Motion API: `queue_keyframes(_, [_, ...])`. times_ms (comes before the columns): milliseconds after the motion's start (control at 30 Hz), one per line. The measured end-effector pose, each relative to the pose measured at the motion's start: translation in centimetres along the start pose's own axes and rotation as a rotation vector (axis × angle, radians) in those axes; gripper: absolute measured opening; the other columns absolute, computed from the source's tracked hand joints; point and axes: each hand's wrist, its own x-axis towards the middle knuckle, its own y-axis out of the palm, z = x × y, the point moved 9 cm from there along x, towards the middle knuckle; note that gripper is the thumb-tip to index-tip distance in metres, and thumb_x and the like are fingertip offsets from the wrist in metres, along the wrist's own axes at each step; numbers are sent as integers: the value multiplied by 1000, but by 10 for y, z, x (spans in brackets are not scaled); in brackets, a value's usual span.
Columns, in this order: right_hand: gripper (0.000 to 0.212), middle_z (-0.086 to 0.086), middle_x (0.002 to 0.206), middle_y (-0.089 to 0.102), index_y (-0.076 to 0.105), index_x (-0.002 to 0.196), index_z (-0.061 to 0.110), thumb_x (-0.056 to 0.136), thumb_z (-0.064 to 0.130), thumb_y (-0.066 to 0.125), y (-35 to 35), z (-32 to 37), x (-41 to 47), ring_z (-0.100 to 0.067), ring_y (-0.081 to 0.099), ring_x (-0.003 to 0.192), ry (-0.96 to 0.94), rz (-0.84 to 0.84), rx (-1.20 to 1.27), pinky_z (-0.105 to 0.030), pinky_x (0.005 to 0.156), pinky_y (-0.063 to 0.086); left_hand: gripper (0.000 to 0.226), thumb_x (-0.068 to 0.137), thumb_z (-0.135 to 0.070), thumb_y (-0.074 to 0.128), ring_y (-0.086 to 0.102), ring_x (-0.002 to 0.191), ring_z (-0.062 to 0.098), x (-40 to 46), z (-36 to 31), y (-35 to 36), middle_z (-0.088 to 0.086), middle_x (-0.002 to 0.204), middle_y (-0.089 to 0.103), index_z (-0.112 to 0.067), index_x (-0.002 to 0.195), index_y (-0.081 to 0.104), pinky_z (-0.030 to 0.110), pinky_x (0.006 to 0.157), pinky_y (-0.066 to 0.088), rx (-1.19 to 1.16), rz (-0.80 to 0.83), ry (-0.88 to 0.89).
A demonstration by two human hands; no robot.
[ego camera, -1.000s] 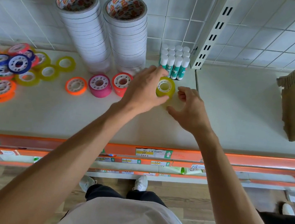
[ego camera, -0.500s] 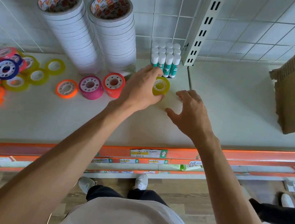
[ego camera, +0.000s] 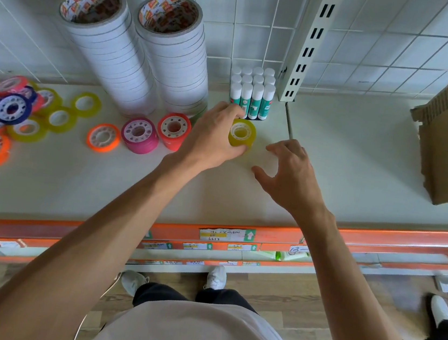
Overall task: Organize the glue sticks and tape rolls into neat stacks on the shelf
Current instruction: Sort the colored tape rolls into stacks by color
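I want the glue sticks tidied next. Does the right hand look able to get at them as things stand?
Probably yes. The right hand is open and holds nothing, and bare shelf lies between it and the glue sticks. The left hand, gripping the yellow tape stack, sits off that path.

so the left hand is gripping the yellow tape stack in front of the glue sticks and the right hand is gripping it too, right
Not quite. The head view shows the left hand gripping the short stack of translucent yellow tape rolls in front of the upright white-capped green glue sticks, but the right hand is not gripping it: it is beside the stack, fingers spread, holding nothing.
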Motion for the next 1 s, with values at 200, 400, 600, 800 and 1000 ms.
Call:
queue_keyframes(200, [49,-10,120,56,64,122,5,82,31,79,0,0,-1,-29,54,110,1,-5,3,-33,90,46,61,73,-29,86,60,106,23,2,2,2,7,122,59,-11,124,58,39,89,51,-3,5,-2])
queue_keyframes(400, [48,-10,119,57,65,120,5,82,30,79,1,0,-3,-29,55,109,4,-1,10,-34,90,47,63,73,-30,86,59,105,24,1,-2,1,6,123,57,-11,125,56,37,86,50,24,20,15])
queue_keyframes(600, [54,-8,120,59,64,122,8,76,28,84,-15,26,-22,-28,60,109,-66,-16,25,-37,87,53,59,74,-19,85,60,106,24,-44,-16,-37,9,123,59,-6,125,58,30,88,45,73,-69,171])
queue_keyframes(800, [59,-4,123,58,61,128,15,78,39,80,-3,69,-33,-24,59,111,-174,69,-14,-38,84,54,57,75,-18,83,60,115,26,-99,8,-57,6,126,61,-8,126,62,40,94,53,135,-59,159])
queue_keyframes(1000, [57,-5,122,60,61,127,15,78,37,80,31,126,-22,-26,58,111,-282,142,8,-39,86,53,53,76,-18,81,59,115,24,-140,50,-84,3,123,63,-11,125,63,39,96,48,144,-108,9])
